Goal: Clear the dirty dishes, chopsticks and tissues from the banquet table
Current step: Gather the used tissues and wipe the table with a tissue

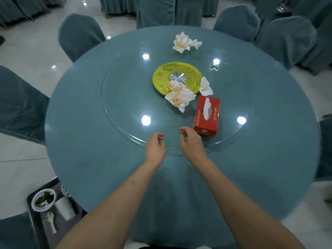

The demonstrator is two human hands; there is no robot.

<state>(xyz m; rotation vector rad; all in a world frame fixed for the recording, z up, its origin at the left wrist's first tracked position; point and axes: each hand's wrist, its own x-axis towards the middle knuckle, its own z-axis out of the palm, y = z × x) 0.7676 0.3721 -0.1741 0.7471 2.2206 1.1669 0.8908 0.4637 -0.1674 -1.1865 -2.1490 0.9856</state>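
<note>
While we are reaching both arms over the round banquet table (89,141), we are keeping our left hand (155,147) and right hand (190,141) side by side above the near rim of the glass turntable (125,108), fingers loosely curled and gripping nothing. Stained tissues (179,97) are lying partly on the yellow plate (161,78) at the centre, just beside the red tissue box (207,116), and another crumpled tissue clump (183,42) is sitting at the far edge. Beside the table at lower left, we are seeing a dark tray (36,221) carrying a dirty bowl (43,200).
</note>
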